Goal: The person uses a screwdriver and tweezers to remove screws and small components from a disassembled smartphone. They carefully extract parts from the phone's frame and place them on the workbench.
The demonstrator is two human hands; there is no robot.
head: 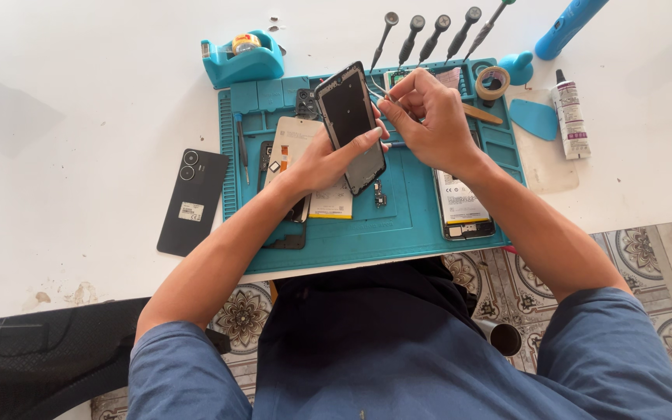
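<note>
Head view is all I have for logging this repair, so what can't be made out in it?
- Tweezers, head view: tips too small to tell what they grip.
- Right hand: fingers hide its hold on them.
- Open phone: upper part hidden under the right wrist.
- Parts under the frame: covered by it and the left hand.
- Blue tool: cut off by the top edge.

Black phone frame [351, 124], rectangular with a dark inner panel and a thin pale rim, is being held tilted above the teal work mat, its top end leaning away from the person and slightly left. A thin metal tool, probably tweezers [377, 92], is meeting the frame's upper right edge, tips pointing left. Whether the tips are gripping a part is too small to tell.
</note>
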